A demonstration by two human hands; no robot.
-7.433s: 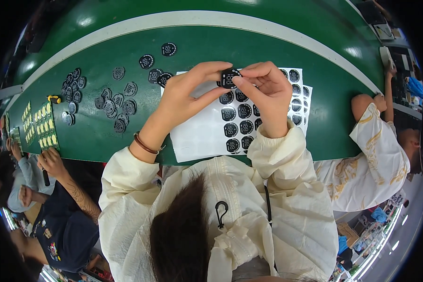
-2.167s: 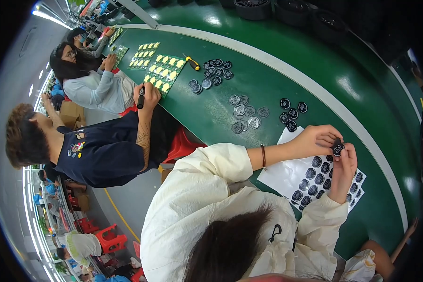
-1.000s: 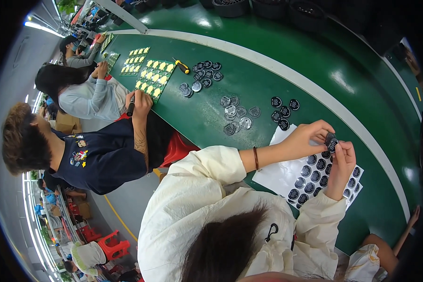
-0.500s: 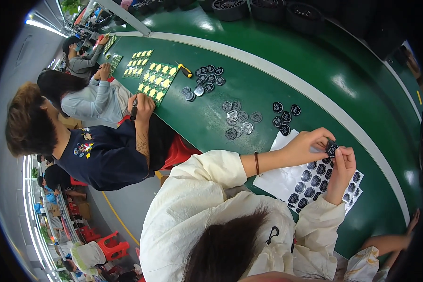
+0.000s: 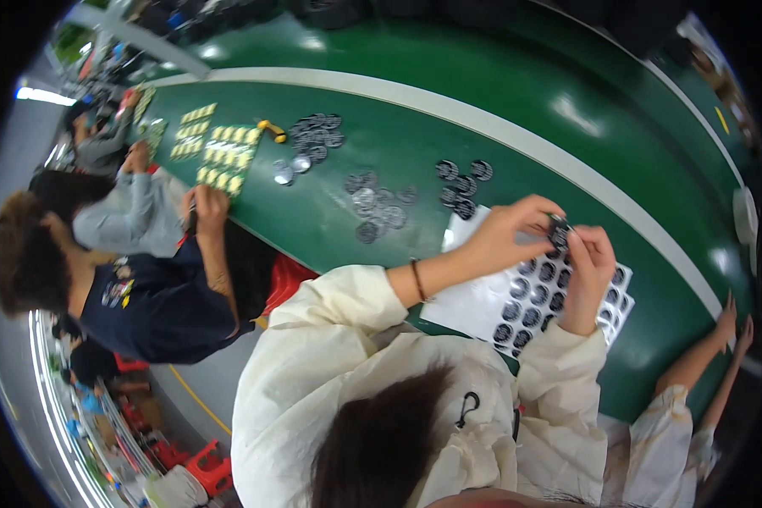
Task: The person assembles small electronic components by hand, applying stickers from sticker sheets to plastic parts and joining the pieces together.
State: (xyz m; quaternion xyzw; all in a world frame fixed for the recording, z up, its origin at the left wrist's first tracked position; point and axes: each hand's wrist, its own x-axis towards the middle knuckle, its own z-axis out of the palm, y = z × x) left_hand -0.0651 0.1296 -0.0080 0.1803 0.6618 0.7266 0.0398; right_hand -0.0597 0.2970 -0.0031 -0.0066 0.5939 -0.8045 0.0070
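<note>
My left hand (image 5: 523, 229), with a dark bracelet at its wrist, pinches a small black round disc (image 5: 559, 235) with pale markings. The fingers of my right hand (image 5: 593, 264) close on the disc's other side. Both hands hold it raised over a white sheet (image 5: 453, 296) bearing rows of black round stickers. My right hand and sleeve hide part of the sheet. Just beyond the sheet lies a small group of similar black discs (image 5: 464, 186). Farther left is a cluster of greyer, shinier discs (image 5: 381, 207).
More discs (image 5: 316, 135) sit along the green table (image 5: 313, 241), near a yellow-handled screwdriver (image 5: 271, 131) and panels of yellow-and-green boards (image 5: 229, 157). A co-worker in a dark shirt (image 5: 161, 296) works at the left. Another person's arms (image 5: 694, 360) rest at the right edge.
The whole view has shifted, so the table, co-workers and hands appear farther left, and it is blurrier. Both hands still hold the black disc between them, which looks turned somewhat.
</note>
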